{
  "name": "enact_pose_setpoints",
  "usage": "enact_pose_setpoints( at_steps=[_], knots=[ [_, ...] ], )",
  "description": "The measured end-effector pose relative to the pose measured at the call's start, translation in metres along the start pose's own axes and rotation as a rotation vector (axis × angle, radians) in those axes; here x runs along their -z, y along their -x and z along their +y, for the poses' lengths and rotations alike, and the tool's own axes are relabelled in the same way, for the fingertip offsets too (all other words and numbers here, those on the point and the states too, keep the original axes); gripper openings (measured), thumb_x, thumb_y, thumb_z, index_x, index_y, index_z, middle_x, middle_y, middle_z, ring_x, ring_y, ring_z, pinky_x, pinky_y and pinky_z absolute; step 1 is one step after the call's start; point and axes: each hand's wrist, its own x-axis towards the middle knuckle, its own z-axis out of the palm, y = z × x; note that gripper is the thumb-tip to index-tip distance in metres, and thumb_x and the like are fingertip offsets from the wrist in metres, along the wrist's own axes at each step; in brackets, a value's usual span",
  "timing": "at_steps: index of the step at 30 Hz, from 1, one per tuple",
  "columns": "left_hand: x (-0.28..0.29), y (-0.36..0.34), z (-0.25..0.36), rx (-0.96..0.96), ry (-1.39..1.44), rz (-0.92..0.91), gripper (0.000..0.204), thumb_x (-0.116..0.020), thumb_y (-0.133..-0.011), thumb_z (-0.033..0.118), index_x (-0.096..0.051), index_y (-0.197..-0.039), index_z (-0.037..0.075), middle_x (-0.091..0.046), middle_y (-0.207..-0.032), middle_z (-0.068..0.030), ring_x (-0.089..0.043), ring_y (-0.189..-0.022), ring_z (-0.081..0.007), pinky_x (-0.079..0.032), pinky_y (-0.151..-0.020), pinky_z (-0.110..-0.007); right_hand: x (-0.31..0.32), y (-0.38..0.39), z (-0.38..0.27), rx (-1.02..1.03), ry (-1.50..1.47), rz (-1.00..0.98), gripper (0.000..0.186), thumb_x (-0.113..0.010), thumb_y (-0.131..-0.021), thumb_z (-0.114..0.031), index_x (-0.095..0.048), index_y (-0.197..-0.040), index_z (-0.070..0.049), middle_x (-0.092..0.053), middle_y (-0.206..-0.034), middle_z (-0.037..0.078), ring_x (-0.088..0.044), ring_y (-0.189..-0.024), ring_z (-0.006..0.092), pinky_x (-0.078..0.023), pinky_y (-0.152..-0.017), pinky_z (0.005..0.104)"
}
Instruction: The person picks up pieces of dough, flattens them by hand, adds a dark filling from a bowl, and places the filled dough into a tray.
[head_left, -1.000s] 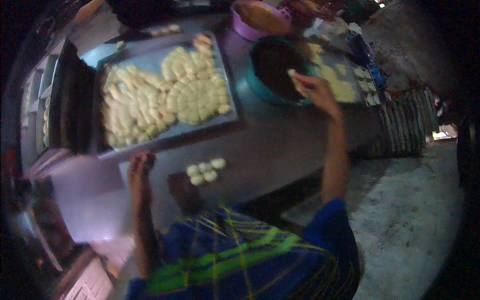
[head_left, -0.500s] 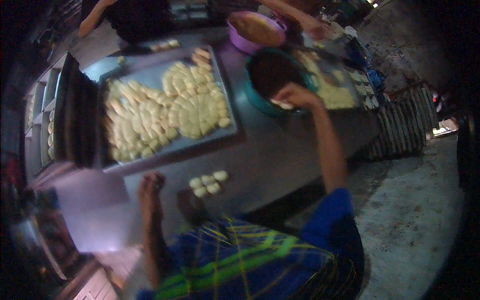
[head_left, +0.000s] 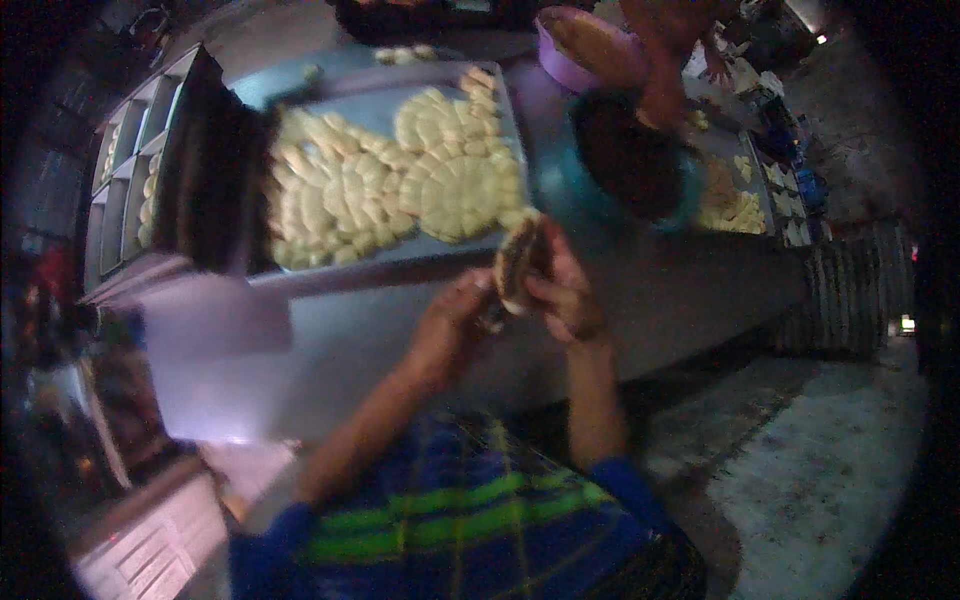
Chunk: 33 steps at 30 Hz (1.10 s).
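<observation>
Held up over the table, a piece of dough (head_left: 508,262) with dark filling along it sits in my right hand (head_left: 566,290), whose fingers are curled around its right side. My left hand (head_left: 452,322) is closed, its bent fingertips close to the dough's lower left edge. Something small and blurred shows under those fingertips; I cannot make out what it is. Behind my hands lies a metal tray (head_left: 390,258) packed with pale shaped dough (head_left: 460,195), some of it in round, segmented forms. A teal basin (head_left: 570,180) of dark filling stands right of the tray.
Another person's arm (head_left: 660,85) reaches to the teal basin's far rim. A purple basin (head_left: 570,65) stands behind it. More dough (head_left: 730,210) lies at the right. Stacked trays (head_left: 225,170) rise at the left, beside a compartmented rack (head_left: 140,190).
My right hand has come back from the teal basin toward me, and my left hand has moved up and right to meet it. The view has shifted. The small dough balls are now mostly hidden.
</observation>
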Motion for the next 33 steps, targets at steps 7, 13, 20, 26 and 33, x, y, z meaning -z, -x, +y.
enact_pose_setpoints(
  at_steps=[7,13,20,26,33],
  knots=[
    [0.000,0.014,0.010,-0.098,0.182,0.131,0.039,-0.052,-0.100,0.045,-0.053,-0.117,0.010,-0.059,-0.118,-0.0074,-0.059,-0.107,-0.0204,-0.052,-0.084,-0.040,-0.008,0.004,0.032,0.065,-0.066,0.184,0.048,-0.060,-0.091,0.005,-0.055,-0.135,-0.012,-0.062,-0.123,0.010,-0.059,-0.115,0.0192,-0.053,-0.096,0.0347],
    [0.007,0.011,0.020,-0.322,-0.129,0.213,0.026,-0.063,-0.097,0.025,-0.052,-0.113,0.007,-0.061,-0.110,-0.0055,-0.060,-0.102,-0.0151,-0.049,-0.091,-0.033,-0.017,0.008,0.032,0.557,1.045,-0.054,0.029,-0.069,-0.086,-0.001,-0.070,-0.115,-0.010,-0.062,-0.121,0.011,-0.061,-0.114,0.0241,-0.057,-0.089,0.0368],
    [0.018,0.031,0.036,-0.344,-0.659,0.201,0.018,-0.067,-0.093,0.010,-0.062,-0.106,0.001,-0.064,-0.100,-0.0042,-0.059,-0.093,-0.0124,-0.049,-0.082,-0.028,-0.039,0.008,-0.005,0.559,1.481,-0.173,0.037,-0.078,-0.071,-0.003,-0.071,-0.107,-0.010,-0.064,-0.110,0.011,-0.067,-0.100,0.0270,-0.057,-0.079,0.0345],
    [0.029,0.042,0.044,-0.274,-0.585,0.121,0.025,-0.067,-0.095,0.021,-0.068,-0.108,0.000,-0.066,-0.099,-0.0056,-0.061,-0.090,-0.0128,-0.050,-0.080,-0.027,-0.042,0.000,-0.020,0.372,1.399,-0.321,0.034,-0.078,-0.072,-0.008,-0.070,-0.104,-0.008,-0.064,-0.086,0.007,-0.066,-0.083,0.0266,-0.056,-0.073,0.0381],
    [0.050,0.029,0.030,0.059,-0.060,0.175,0.032,-0.067,-0.095,0.028,-0.063,-0.117,0.005,-0.067,-0.104,-0.0051,-0.064,-0.091,-0.0152,-0.052,-0.082,-0.031,-0.061,0.009,0.009,0.685,1.524,-0.219,0.042,-0.079,-0.072,-0.010,-0.069,-0.112,-0.007,-0.067,-0.100,0.009,-0.066,-0.090,0.0259,-0.057,-0.079,0.0374]
  ],
)
